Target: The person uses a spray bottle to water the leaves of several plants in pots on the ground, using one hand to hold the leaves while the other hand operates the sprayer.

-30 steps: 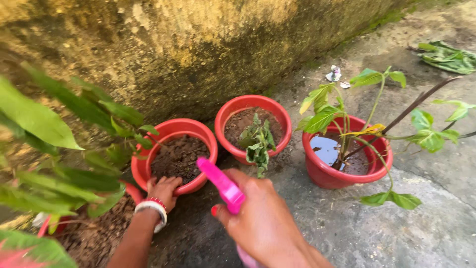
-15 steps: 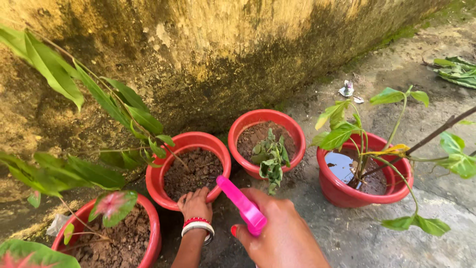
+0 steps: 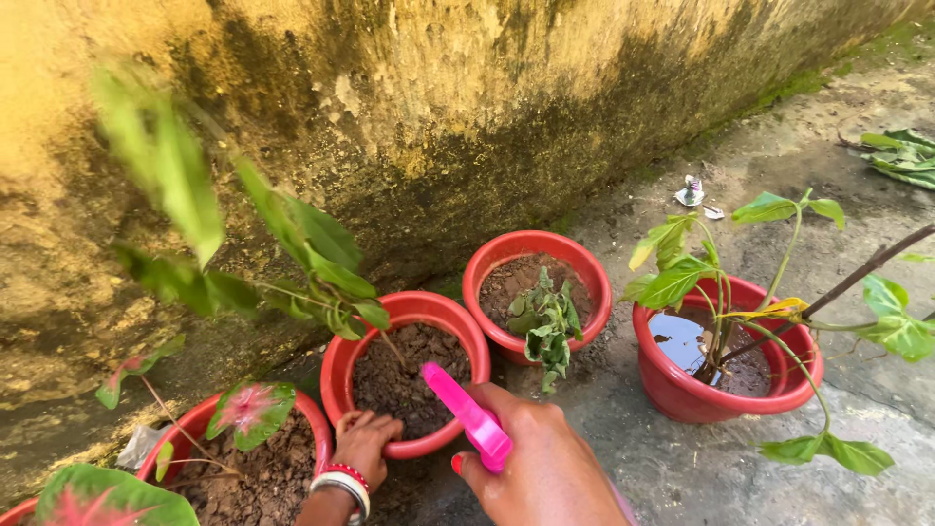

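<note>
right hand (image 3: 545,468): nearest the camera, closed round a pink spray bottle (image 3: 466,416); nozzle aimed up and away toward the near red pot (image 3: 404,375); index finger seemingly on the trigger, though too foreshortened to be sure. No mist or droplets visible.
left hand (image 3: 365,443): curled over the near rim of that same pot, fingers gripping the edge; red and white bangles at the wrist.
near red pot: dark, lumpy soil, dry-looking on the surface; leafy stem rising from it and leaning left, blurred at the top. Judged not yet wetted, or barely.
caladium pot (image 3: 282,458): bottom left, just beside the left hand; pink-centred leaves, crumbly soil, no sheen of water. Judged untreated.
middle pot (image 3: 541,292): further back, beside the near pot; small drooping plant, paler dry soil. Judged still to do.
right pot (image 3: 726,356): well apart to the right; standing water pooled on the soil, thin-stemmed plant with broad leaves. Judged already watered, heavily.
wall (image 3: 438,117): behind all pots, stained yellow and dark with damp.
progress: one pot of four showing water; spraying seemingly set up at the second, two more untouched.
</note>
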